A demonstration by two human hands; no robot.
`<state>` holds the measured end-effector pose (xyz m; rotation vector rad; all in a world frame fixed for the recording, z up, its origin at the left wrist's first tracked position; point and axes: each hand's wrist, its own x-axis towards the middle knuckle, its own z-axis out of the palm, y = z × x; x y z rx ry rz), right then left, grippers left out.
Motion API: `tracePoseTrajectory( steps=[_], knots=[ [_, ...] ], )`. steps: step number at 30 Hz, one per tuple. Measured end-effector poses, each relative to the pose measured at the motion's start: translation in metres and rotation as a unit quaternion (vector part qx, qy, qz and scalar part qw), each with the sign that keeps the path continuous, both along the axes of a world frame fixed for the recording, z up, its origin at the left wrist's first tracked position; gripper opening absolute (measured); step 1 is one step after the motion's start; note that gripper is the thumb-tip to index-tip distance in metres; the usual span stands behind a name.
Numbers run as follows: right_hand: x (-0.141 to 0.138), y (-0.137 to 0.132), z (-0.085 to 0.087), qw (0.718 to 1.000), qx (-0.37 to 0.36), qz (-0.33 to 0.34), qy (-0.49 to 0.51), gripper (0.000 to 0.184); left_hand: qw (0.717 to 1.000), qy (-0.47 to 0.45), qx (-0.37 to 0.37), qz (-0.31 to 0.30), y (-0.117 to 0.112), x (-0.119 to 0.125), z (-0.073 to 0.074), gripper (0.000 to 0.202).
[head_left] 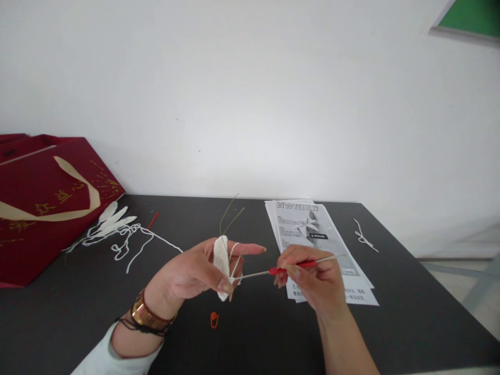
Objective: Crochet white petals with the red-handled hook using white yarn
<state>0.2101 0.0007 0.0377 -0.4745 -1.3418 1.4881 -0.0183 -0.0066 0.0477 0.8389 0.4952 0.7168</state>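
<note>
Between the thumb and fingers of my left hand (199,271) is a narrow white crocheted petal (221,259), held upright. White yarn (235,265) loops over the outstretched index finger and runs down to the petal's edge. Two thin greenish wire ends (225,219) stick up from the petal's top. My right hand (312,276) grips a crochet hook (291,268) by its red handle, pen-like. The hook's metal shaft points left, and its tip meets the yarn at the petal beside my left thumb; the exact loop is too small to make out.
Finished white petals (113,221) with tangled yarn tails and a red needle (153,221) lie by a dark red gift bag (50,203). Printed pattern sheets (332,234) rest behind my right hand. An orange stitch marker (214,320) lies in front; a yarn scrap (365,237) is at right.
</note>
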Motion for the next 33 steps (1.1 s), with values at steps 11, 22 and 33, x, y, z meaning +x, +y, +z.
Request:
tracePoseTrajectory(
  steps=[11, 22, 33],
  knots=[
    [-0.006, 0.009, -0.004, 0.986, -0.153, 0.003, 0.061, 0.013, 0.994, 0.073, 0.069, 0.052, -0.003, -0.003, -0.002, 0.061],
    [-0.037, 0.010, -0.017, 0.941, -0.304, -0.050, 0.139, 0.019, 0.947, 0.136, 0.132, 0.259, -0.004, 0.030, -0.021, 0.053],
    [-0.039, 0.013, -0.020, 0.954, -0.262, -0.085, 0.116, 0.021, 0.945, 0.224, 0.122, 0.203, 0.002, 0.014, -0.004, 0.042]
  ],
)
